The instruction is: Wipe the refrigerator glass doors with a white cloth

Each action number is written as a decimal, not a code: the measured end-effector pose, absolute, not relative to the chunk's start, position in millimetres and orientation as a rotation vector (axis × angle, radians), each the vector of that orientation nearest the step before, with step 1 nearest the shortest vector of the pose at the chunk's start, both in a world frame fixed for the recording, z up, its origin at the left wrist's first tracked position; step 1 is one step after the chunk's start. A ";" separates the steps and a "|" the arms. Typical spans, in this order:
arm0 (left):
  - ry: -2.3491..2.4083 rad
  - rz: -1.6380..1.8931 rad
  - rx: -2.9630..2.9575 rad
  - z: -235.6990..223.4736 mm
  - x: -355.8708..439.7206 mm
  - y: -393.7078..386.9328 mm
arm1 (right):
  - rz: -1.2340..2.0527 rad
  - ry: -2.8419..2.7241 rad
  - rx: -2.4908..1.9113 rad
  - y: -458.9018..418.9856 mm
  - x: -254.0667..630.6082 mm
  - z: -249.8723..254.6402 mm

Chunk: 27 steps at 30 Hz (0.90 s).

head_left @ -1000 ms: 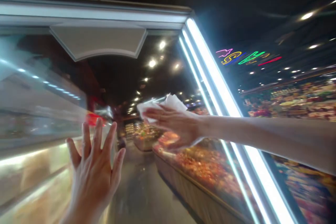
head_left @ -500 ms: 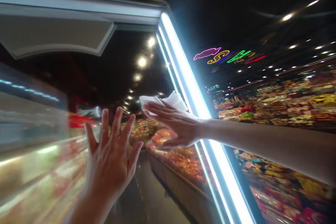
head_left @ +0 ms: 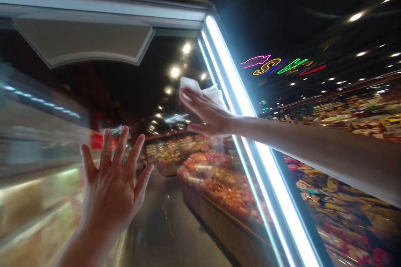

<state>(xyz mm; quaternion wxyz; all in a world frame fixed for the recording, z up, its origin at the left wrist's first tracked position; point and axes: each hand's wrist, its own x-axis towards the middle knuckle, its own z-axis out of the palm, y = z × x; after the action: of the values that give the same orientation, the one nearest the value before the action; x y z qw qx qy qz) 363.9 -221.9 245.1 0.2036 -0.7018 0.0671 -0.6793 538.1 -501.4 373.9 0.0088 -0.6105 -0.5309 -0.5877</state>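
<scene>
My right hand [head_left: 206,112] reaches in from the right and holds a white cloth [head_left: 190,85] flat under its fingers, against a dark, glossy panel [head_left: 140,87]. The cloth's crumpled edges stick out above and beyond the fingers; its kind of material is hard to tell. To the lower left, my left hand [head_left: 114,175] is raised with fingers spread and nothing in it. Whether its fingers touch the panel, I cannot tell. Beside my right wrist runs a bright light strip [head_left: 232,66] along the panel's slanting edge, with the forearm crossing in front of it.
A pale frame bar [head_left: 103,6] crosses the top, above a grey shaped board [head_left: 90,41]. Blurred lit shelves [head_left: 37,200] fill the left. Heaped goods on a display stand [head_left: 216,175] show in the panel, and more goods [head_left: 351,212] lie at right beneath neon signs [head_left: 282,66].
My right hand has moved up along the panel with the white cloth. The left hand now appears further left, still spread. The view has shifted slightly.
</scene>
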 end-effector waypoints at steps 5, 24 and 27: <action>0.133 -1.901 -1.982 240.7 343.8 -184.4 | -1.831 -1.675 -1.872 -456.9 507.0 366.3; 0.000 -1.823 -2.125 172.3 263.7 -32.4 | -1.655 -1.765 -1.944 -265.4 388.5 231.4; -0.071 -1.838 -2.202 129.8 251.2 -25.9 | -1.538 -1.803 -2.030 -243.7 372.7 177.6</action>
<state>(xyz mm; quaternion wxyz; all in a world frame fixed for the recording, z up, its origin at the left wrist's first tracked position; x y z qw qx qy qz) 251.2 -25.9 129.8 0.1359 -0.7604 -0.0246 -0.6346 372.7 -243.7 177.6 0.0105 -0.6506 -0.5776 -0.4929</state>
